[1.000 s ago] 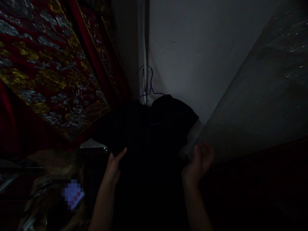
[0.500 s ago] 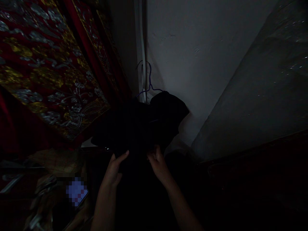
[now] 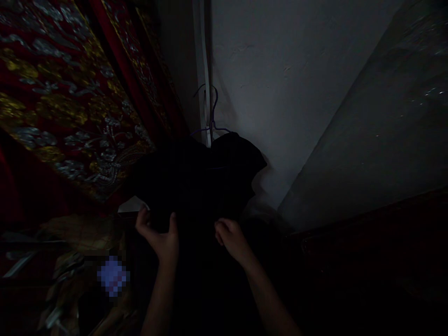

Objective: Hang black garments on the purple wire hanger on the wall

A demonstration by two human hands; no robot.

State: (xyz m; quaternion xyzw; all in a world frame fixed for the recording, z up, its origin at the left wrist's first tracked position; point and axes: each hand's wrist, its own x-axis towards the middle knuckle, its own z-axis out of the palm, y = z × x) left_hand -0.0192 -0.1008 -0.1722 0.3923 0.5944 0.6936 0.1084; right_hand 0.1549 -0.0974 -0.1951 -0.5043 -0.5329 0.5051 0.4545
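A black garment with short, wide sleeves (image 3: 196,172) hangs from a thin purple hanger (image 3: 214,112), in very dim light. At the garment's lower left, my left hand (image 3: 161,238) has its thumb and fingers spread apart, over or against the dark cloth. To its right, my right hand (image 3: 229,235) is closed, its fingers curled together at the front of the garment and seeming to pinch the cloth. Where the garment ends below my hands is lost in the dark.
A red cloth with gold and silver embroidery (image 3: 80,102) hangs at the left. White cords or pipes (image 3: 206,60) run down the pale wall (image 3: 280,84) behind the hanger. A pixelated lit screen (image 3: 112,276) lies among clutter at lower left. Clear plastic sheeting (image 3: 385,126) covers the right.
My left hand has opened wider and its fingers have moved left. My right hand's fingers have curled in more. The garment looks more spread out and the hanger has shifted slightly left.
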